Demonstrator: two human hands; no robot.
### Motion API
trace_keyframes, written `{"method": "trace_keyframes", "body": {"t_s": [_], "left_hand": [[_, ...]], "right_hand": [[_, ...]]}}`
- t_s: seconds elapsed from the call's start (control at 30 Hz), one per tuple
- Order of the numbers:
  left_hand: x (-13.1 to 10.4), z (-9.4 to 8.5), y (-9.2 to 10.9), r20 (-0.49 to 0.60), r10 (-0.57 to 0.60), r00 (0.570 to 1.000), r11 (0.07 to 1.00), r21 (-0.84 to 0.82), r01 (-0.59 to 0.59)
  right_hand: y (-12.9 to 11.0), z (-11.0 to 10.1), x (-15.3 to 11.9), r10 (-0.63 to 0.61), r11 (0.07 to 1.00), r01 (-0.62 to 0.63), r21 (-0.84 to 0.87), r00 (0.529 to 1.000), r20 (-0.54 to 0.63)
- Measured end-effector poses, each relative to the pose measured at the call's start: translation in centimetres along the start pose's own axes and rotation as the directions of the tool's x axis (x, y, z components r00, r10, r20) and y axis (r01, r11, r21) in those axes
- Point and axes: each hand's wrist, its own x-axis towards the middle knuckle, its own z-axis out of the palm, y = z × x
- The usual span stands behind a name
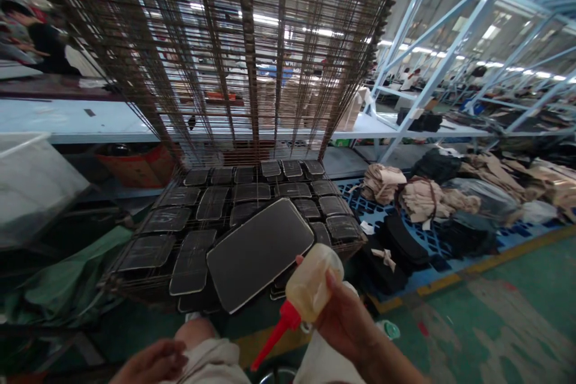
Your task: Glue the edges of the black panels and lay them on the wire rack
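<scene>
My right hand [344, 318] is wrapped around a squeeze bottle [310, 282] of yellowish, translucent stuff. The bottle tilts down to the left, its red nozzle [276, 333] pointing at the floor. Beyond it, a large black panel [261, 255] with rounded corners and a pale edge lies slanted over smaller pieces. Those black pieces [189, 261] are spread in rows on a wire rack [135, 288]. At the bottom edge, near my knee, my left hand [153, 363] is partly cut off and a little blurred. Its fingers are loosely bent, with nothing seen in them.
Stacked wire shelves [252, 60] rise tilted above the rack. Left stand a white bin [36, 186] and green cloth [72, 276]. On a blue pallet [432, 240] at right lie tan bundles [418, 198] and black pieces. A person [47, 39] sits far left; blue metal framing [441, 66] stands right.
</scene>
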Motion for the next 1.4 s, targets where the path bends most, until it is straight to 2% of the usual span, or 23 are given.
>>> {"method": "trace_keyframes", "body": {"t_s": [0.03, 0.07, 0.1, 0.17, 0.23, 0.3, 0.33, 0.4, 0.5, 0.6, 0.7, 0.8, 0.87, 1.03, 1.23, 1.3, 1.4], "left_hand": [[-0.7, -0.1, 2.4, -0.041, 0.026, 0.999, 0.999, -0.017, -0.026], [-1.7, 0.5, 4.7, -0.059, 0.053, 0.997, 0.998, -0.022, -0.055], [-2.8, 1.9, 6.8, -0.051, 0.103, 0.993, 0.994, -0.040, -0.105], [-5.0, 5.9, 9.8, 0.027, 0.221, 0.975, 0.972, -0.091, -0.218], [-6.6, 10.6, 11.0, 0.112, 0.150, 0.982, 0.984, -0.111, -0.137], [-7.2, 14.4, 10.9, 0.223, 0.047, 0.974, 0.994, -0.103, -0.025], [-7.2, 15.7, 10.6, 0.265, 0.007, 0.964, 0.997, -0.082, 0.015], [-6.7, 17.0, 10.0, 0.330, -0.031, 0.943, 0.999, -0.027, 0.042], [-5.8, 16.6, 9.7, 0.366, 0.019, 0.930, 0.996, 0.070, -0.048], [-5.6, 15.0, 10.0, 0.373, 0.034, 0.927, 0.983, 0.156, -0.099], [-6.1, 13.8, 10.3, 0.327, -0.026, 0.945, 0.988, 0.155, -0.027], [-6.5, 13.2, 10.3, 0.286, -0.094, 0.954, 0.992, 0.106, 0.066], [-6.5, 13.0, 10.2, 0.287, -0.107, 0.952, 0.991, 0.110, 0.079], [-6.2, 12.1, 10.4, 0.310, -0.077, 0.948, 0.982, 0.190, 0.018], [-5.6, 11.5, 10.3, 0.312, -0.045, 0.949, 0.987, 0.158, -0.005], [-5.4, 11.7, 10.2, 0.312, -0.042, 0.949, 0.986, 0.166, -0.011], [-5.5, 12.3, 9.9, 0.365, -0.011, 0.931, 0.955, 0.280, -0.098]], "right_hand": [[-0.6, -0.1, 0.0, 0.022, 0.999, -0.022, -0.032, 1.000, 0.015], [-1.2, -0.1, 0.0, 0.048, 0.997, -0.046, -0.062, 0.998, 0.030], [-1.6, 0.0, 0.1, 0.076, 0.993, -0.072, -0.090, 0.996, 0.044], [-2.1, 0.4, 0.3, 0.127, 0.983, -0.117, -0.144, 0.990, 0.064], [-2.3, 0.9, 0.4, 0.176, 0.969, -0.158, -0.192, 0.981, 0.079], [-2.3, 1.5, 0.5, 0.214, 0.955, -0.189, -0.229, 0.973, 0.090], [-2.2, 1.7, 0.4, 0.223, 0.951, -0.195, -0.241, 0.970, 0.095], [-2.4, 1.9, 0.3, 0.215, 0.949, -0.183, -0.257, 0.971, 0.101], [-3.5, 1.9, -0.1, 0.136, 0.953, -0.112, -0.282, 0.988, 0.068], [-5.7, 2.2, -0.4, -0.032, 0.949, 0.042, -0.313, 0.999, 0.037], [-7.9, 3.2, -0.4, -0.230, 0.898, 0.238, -0.371, 0.971, 0.066], [-9.3, 4.4, 0.1, -0.343, 0.822, 0.353, -0.446, 0.933, 0.107], [-9.7, 4.9, 0.5, -0.358, 0.795, 0.372, -0.480, 0.926, 0.124], [-9.8, 5.1, 0.6, -0.380, 0.757, 0.407, -0.512, 0.911, 0.162], [-9.2, 4.5, 0.3, -0.388, 0.796, 0.387, -0.466, 0.916, 0.099], [-8.9, 4.3, 0.5, -0.439, 0.796, 0.427, -0.428, 0.895, 0.077], [-8.6, 3.8, 1.1, -0.520, 0.777, 0.492, -0.394, 0.853, 0.040]]}}
